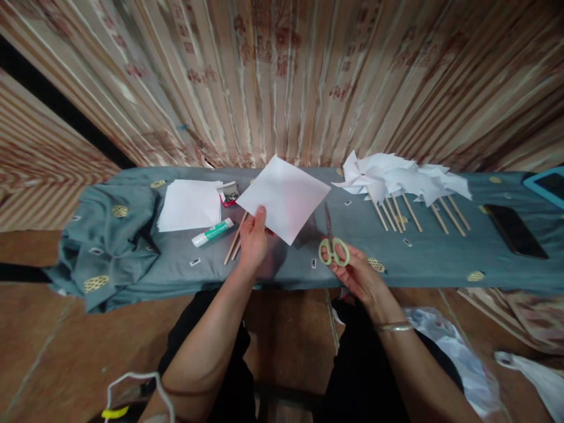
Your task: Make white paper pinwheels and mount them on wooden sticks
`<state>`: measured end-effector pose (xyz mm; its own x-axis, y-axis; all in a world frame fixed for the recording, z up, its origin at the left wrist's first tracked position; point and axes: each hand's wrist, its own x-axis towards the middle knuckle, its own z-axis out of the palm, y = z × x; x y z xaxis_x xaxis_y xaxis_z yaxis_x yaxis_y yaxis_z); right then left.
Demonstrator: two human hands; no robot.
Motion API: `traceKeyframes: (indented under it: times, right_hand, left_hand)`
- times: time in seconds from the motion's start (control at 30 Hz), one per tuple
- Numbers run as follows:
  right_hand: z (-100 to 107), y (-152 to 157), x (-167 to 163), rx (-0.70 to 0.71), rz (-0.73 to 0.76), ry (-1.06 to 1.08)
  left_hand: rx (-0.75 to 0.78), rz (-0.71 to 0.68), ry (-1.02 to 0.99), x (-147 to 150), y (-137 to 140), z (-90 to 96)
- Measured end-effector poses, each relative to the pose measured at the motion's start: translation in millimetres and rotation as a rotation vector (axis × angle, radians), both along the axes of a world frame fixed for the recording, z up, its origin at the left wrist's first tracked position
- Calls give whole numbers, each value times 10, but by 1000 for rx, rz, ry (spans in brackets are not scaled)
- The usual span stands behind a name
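Note:
My left hand (254,236) pinches the near-left edge of a square white sheet of paper (291,197), thumb on top. The sheet is turned like a diamond and held above the cloth, with a faint crease down its middle. In my right hand (359,273) is a pair of scissors (333,251) with pale green handles; the blades point away from me and look closed. Fingers of that hand are partly hidden behind the handles. Beneath the left hand lie wooden sticks (235,238), partly covered by it.
Left of the sheet are a stack of white paper (189,205), a small red-edged box of metal pins (228,194) and a glue stick (212,232). Several paper pinwheels (396,176) on sticks lie to the right, then a black phone (515,230). Bunched cloth (108,235) covers the left end.

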<state>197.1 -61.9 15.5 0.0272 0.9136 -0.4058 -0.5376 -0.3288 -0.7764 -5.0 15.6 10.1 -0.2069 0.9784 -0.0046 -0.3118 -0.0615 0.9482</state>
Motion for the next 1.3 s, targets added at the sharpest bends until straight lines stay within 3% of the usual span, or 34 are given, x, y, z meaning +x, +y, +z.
traceKeyframes:
  times: [0.17, 0.4, 0.73, 1.03, 1.17, 1.3]
  right_hand:
    - [-19, 53, -199, 35, -30, 91]
    - [61, 185, -274, 154, -57, -55]
    - [12, 374, -478, 142, -300, -224]
    - [106, 448, -545, 199, -286, -249]
    - [97, 467, -515, 225, -204, -291]
    - [86, 356, -482, 210, -61, -333]
  left_hand:
    - [-39, -38, -33, 36, -45, 60]
    - [-85, -25, -117, 75, -49, 126]
    - [-101, -78, -125, 150, -109, 138]
    - [-153, -128, -121, 255, -164, 125]
    - [-166, -155, 3, 252, -181, 114]
    - [-96, -69, 103, 151, -157, 168]
